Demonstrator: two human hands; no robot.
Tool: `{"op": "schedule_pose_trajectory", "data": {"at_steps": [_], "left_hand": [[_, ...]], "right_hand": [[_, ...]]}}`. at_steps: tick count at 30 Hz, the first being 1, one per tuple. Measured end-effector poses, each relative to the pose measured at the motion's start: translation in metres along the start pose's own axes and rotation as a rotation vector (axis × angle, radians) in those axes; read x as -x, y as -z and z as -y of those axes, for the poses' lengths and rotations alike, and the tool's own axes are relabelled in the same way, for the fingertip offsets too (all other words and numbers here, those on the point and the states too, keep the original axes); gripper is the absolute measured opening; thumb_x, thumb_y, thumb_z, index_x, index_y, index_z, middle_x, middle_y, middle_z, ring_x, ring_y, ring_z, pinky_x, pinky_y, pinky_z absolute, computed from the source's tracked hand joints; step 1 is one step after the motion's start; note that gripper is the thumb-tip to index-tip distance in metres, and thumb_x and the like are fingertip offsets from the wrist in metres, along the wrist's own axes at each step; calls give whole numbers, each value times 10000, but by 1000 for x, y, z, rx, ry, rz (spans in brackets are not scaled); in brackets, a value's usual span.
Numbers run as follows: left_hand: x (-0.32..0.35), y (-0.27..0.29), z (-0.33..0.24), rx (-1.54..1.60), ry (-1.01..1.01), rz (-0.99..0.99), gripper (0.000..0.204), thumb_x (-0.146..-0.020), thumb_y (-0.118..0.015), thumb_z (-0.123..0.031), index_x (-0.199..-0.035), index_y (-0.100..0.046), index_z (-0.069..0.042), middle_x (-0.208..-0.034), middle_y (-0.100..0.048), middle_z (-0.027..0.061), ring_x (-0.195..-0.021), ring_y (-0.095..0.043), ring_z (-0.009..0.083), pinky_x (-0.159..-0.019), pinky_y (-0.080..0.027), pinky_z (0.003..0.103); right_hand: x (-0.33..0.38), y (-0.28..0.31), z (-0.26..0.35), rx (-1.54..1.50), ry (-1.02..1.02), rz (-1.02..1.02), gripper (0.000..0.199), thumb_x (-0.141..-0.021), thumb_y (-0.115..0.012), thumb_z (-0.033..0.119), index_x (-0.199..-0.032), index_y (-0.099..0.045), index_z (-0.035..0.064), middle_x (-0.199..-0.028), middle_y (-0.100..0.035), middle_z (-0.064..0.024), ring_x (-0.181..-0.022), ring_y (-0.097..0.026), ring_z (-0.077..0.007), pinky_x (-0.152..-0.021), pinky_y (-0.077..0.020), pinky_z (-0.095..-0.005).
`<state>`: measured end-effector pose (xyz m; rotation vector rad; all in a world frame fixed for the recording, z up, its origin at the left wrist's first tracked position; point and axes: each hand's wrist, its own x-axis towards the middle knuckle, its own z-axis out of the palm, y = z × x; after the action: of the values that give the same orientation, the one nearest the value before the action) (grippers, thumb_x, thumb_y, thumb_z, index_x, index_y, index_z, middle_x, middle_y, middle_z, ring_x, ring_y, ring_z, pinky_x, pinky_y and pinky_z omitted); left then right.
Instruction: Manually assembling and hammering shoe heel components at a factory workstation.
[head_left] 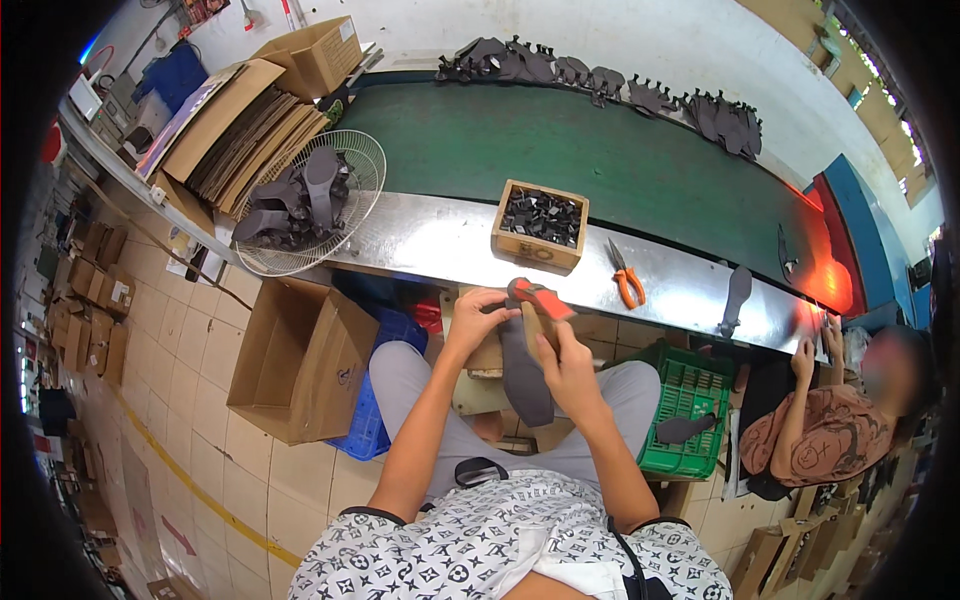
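Observation:
Over my lap, a dark grey shoe sole [526, 378] hangs with its heel end up near the bench edge. The fingers of my left hand [480, 318] pinch its heel end; whether a small piece is between them is hidden. My right hand [572, 372] is closed round the wooden handle of a hammer with a red head [541, 298], which lies over the heel end. Just beyond, on the metal ledge, stands a wooden box [535, 250] of small black pieces [543, 217]. Orange-handled pliers [627, 279] lie to its right.
A wire basket of soles [380, 165] stands at the left, above an open cardboard box [275, 375]. Several soles [725, 122] line the far side of the green conveyor belt [460, 130]. A green crate [685, 455] is by my right knee; a co-worker [835, 440] sits at right.

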<state>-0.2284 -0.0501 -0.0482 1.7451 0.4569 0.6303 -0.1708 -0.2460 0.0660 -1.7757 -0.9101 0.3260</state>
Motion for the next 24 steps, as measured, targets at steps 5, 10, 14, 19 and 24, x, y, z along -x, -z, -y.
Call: {"op": "schedule_pose_trajectory", "data": {"at_steps": [5, 10, 14, 19, 24], "left_hand": [[2, 2, -3, -36, -48, 53, 261, -720, -773, -53, -979, -757, -29, -960, -728, 94, -923, -652, 194, -832, -505, 310], [2, 2, -3, 20, -31, 35, 265, -732, -760, -65, -996, -761, -46, -987, -731, 88, -917, -646, 184, -832, -500, 316], [4, 6, -5, 21, 97, 110, 443, -740, -785, -150, -1163, -694, -56, -1021, -727, 82, -1012, -647, 230, -958, -454, 337], [18, 11, -9, -532, -69, 143, 794, -751, -772, -417, -1440, -460, -177, -1402, -515, 121, -1355, -401, 311, -1146, -190, 500], [23, 9, -5, -730, -44, 173, 845, -761, -714, -568, -1483, -412, -249, -1600, -252, 109, -1495, -161, 321, -1159, -8, 611]], "right_hand": [[-5, 4, -11, 86, 3, 138, 245, -968, -571, 131, -1141, -524, -36, -858, -622, -296, -792, -604, -484, -664, -467, -482], [3, -4, -16, 55, 26, 81, 263, -974, -564, 139, -1161, -522, -42, -882, -626, -300, -809, -604, -489, -678, -474, -483], [-5, -4, -5, 138, 32, 97, 248, -976, -562, 136, -1140, -519, -44, -909, -627, -298, -800, -605, -488, -681, -485, -479], [14, 30, 32, 131, 208, -11, 261, -949, -596, 93, -1156, -534, -54, -1040, -643, -260, -786, -652, -425, -660, -526, -421], [5, 12, 34, 142, 246, -54, 232, -941, -587, 82, -1125, -537, -51, -963, -629, -284, -736, -620, -465, -627, -526, -440]]}}
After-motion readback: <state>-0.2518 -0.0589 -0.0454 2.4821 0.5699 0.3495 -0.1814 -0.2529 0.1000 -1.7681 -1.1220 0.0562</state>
